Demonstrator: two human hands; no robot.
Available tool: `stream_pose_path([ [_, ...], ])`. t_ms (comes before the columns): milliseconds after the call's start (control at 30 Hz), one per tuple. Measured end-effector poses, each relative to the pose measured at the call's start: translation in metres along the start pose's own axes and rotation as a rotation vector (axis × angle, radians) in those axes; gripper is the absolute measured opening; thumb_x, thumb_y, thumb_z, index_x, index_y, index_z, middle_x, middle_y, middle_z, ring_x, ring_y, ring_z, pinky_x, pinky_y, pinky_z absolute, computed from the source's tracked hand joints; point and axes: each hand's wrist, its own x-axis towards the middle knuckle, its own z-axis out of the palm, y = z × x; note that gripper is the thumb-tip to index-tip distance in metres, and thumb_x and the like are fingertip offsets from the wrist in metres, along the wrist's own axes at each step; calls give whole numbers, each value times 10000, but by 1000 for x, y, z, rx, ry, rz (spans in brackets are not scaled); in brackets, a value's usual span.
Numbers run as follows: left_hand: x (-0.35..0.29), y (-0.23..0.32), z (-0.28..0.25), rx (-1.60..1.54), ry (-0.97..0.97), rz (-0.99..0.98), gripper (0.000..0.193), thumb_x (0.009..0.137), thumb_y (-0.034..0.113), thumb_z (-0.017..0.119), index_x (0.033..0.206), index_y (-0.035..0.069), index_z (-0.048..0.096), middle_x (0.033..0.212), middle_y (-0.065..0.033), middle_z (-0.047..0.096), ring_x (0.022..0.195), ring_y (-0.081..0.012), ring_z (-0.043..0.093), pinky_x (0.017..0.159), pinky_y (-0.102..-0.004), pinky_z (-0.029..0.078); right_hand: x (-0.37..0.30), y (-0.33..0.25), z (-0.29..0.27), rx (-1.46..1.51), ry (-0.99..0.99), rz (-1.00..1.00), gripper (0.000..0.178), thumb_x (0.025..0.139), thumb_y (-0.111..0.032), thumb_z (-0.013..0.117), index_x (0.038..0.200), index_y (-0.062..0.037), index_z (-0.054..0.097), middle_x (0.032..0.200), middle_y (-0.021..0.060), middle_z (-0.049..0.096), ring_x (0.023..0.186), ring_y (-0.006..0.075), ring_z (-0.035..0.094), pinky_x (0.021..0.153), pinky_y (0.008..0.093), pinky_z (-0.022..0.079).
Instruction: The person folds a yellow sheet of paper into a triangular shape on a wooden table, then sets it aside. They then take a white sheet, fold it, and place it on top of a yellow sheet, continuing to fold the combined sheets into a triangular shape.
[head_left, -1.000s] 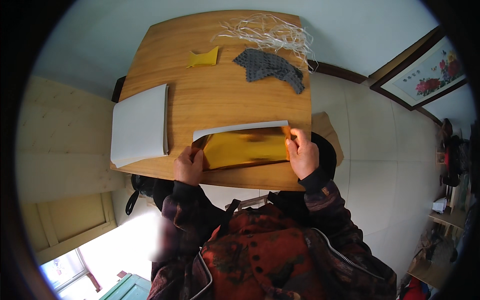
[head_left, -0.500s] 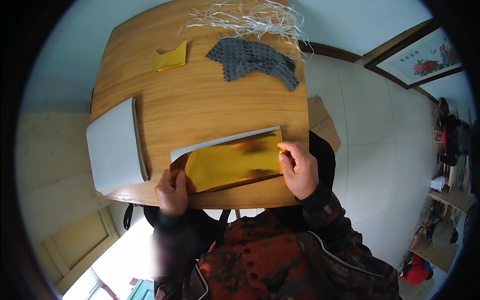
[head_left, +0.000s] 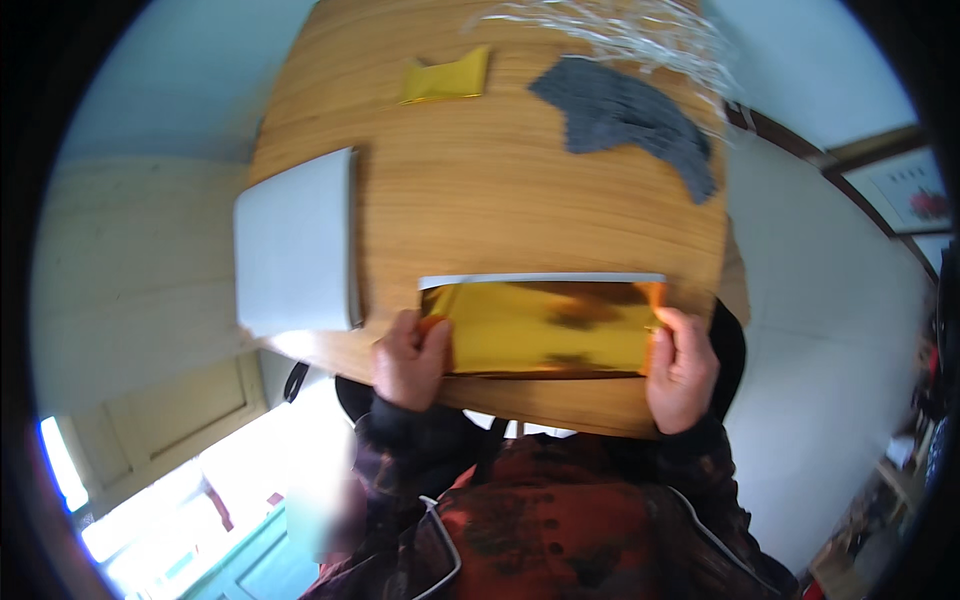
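A shiny gold foil sheet (head_left: 545,328), folded into a long rectangle, lies along the near edge of the wooden table (head_left: 470,210). A thin white strip of its backing shows along the far edge. My left hand (head_left: 411,362) grips the left end, thumb on top and the other fingers partly hidden. At the opposite end, my right hand (head_left: 683,372) pinches the right edge between thumb and fingers. The foil reflects orange next to both hands.
Left on the table lies a stack of pale sheets (head_left: 297,245). Farther back are a small folded gold foil piece (head_left: 447,78), a grey textured cloth (head_left: 625,112) and a tangle of clear plastic strips (head_left: 640,30). A framed picture (head_left: 905,190) stands at the right wall.
The head view has shifted, so the table appears farther right. The foil sheet has turned from slanting to nearly level. My right hand has slid from near its far corner down the right edge.
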Motion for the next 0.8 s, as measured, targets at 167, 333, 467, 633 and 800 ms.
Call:
stream_pose_path([
  [167, 2, -5, 5, -107, 21, -21, 222, 858, 210, 725, 857, 19, 611, 632, -106, 650, 551, -198, 633, 522, -328, 468, 2, -1, 0, -35, -23, -9, 256, 887, 52, 571, 1127, -30, 608, 898, 138, 600, 748, 298, 625, 644, 358, 517],
  [333, 7, -12, 11, -149, 18, -32, 239, 851, 227, 730, 847, 20, 611, 624, -128, 636, 548, -254, 628, 521, -346, 465, 1, 2, -1, -39, -25, -5, 281, 884, 59, 572, 1149, -30, 608, 910, 138, 604, 748, 299, 628, 639, 353, 519],
  [467, 7, -9, 10, -118, 26, -38, 251, 860, 228, 724, 810, 18, 595, 611, -143, 613, 531, -260, 610, 516, -354, 456, 1, 2, 0, -46, -21, 3, 275, 883, 53, 579, 1143, -33, 609, 919, 140, 610, 754, 307, 637, 640, 361, 522],
  [633, 7, -2, 8, -28, 45, -3, 248, 873, 190, 719, 786, 15, 565, 591, -133, 601, 501, -225, 590, 493, -336, 443, 2, 3, 2, -73, -16, 11, 271, 881, 40, 592, 1139, -37, 612, 914, 144, 612, 768, 321, 641, 638, 376, 523],
  [800, 9, -2, 9, -119, 11, -38, 232, 891, 126, 702, 789, 0, 537, 574, -78, 570, 514, -85, 525, 470, -280, 411, 2, 5, 2, -115, -20, -14, 306, 860, 38, 596, 1155, -44, 598, 884, 137, 590, 737, 328, 629, 604, 394, 517],
])
